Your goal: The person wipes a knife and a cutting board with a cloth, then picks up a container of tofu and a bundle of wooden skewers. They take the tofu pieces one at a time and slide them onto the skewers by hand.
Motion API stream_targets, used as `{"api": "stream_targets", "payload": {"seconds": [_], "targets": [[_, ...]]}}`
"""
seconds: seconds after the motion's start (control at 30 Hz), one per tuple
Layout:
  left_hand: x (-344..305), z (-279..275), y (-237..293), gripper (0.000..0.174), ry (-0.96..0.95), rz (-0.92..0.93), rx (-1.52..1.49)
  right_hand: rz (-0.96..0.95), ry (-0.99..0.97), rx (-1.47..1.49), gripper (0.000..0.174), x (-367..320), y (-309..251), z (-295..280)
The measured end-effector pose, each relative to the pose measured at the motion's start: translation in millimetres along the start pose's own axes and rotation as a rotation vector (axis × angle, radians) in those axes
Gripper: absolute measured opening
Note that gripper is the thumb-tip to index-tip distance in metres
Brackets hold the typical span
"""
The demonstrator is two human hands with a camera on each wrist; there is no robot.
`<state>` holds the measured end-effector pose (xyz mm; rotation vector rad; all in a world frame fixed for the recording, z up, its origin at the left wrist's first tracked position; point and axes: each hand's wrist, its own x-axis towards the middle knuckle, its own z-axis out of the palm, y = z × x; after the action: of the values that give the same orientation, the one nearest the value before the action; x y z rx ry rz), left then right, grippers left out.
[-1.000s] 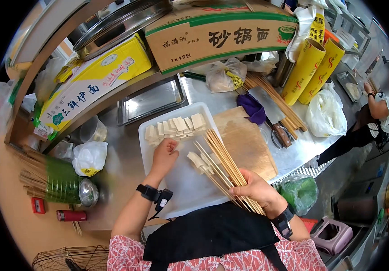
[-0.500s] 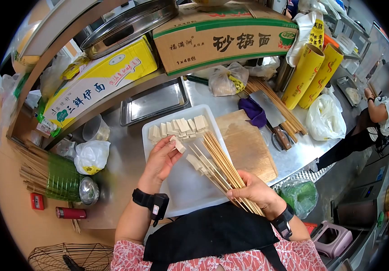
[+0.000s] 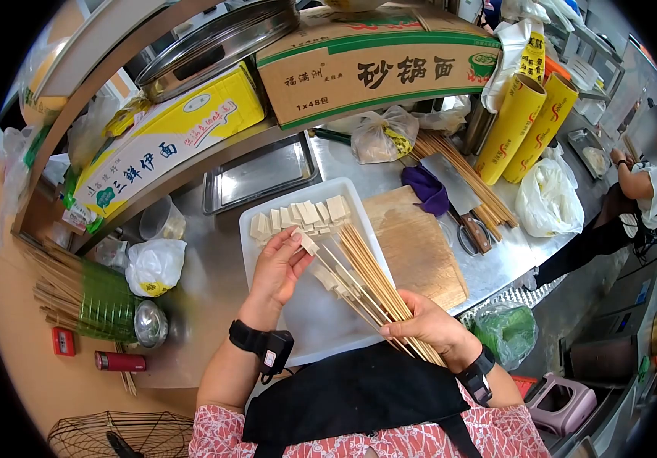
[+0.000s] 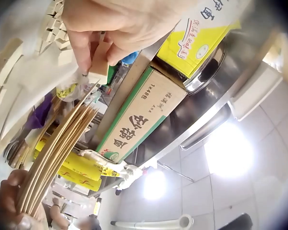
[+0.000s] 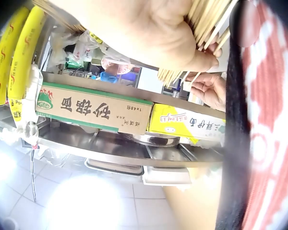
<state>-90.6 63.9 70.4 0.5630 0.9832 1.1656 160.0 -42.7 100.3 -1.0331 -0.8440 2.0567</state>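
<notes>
Between thumb and fingers, the left hand [image 3: 275, 267] pinches a pale block [image 3: 306, 243] above the white tray [image 3: 298, 336]. In the left wrist view the block [image 4: 100, 64] meets the tip of a thin stick. The right hand [image 3: 429, 328] grips a bundle of wooden sticks [image 3: 378, 282], tips pointing up and left; some sticks carry pale pieces [image 3: 330, 279]. More pale blocks [image 3: 309, 214] lie in rows at the tray's far end. In the right wrist view, the right hand [image 5: 149, 28] holds the sticks near the black apron.
Right of the tray lies a wooden board [image 3: 412, 244], with a purple cloth [image 3: 424, 189], a cleaver [image 3: 450, 179] and loose sticks [image 3: 489, 198] beyond. A metal tray [image 3: 259, 174] sits behind, below shelved boxes [image 3: 382, 69]. Another person [image 3: 645, 183] stands at the right.
The left hand took a pale block from near the rows and moved it slightly right and down, to the stick tips. The right hand has barely moved with its bundle.
</notes>
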Motion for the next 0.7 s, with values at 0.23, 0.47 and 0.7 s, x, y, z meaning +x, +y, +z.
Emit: {"api": "stream_targets", "payload": {"seconds": [0.23, 0.47, 0.7], "targets": [[0, 2, 2, 0.030, 0.013, 0.033, 0.009, 0.014, -0.019, 0.002, 0.047, 4, 4, -5], [-9, 11, 2, 0.029, -0.003, 0.115, 0.164, 0.011, -0.003, -0.013, 0.044, 5, 2, -4], [-20, 22, -11, 0.027, -0.015, 0.130, 0.203, 0.002, 0.023, -0.005, 0.038, 4, -2, -1]]}}
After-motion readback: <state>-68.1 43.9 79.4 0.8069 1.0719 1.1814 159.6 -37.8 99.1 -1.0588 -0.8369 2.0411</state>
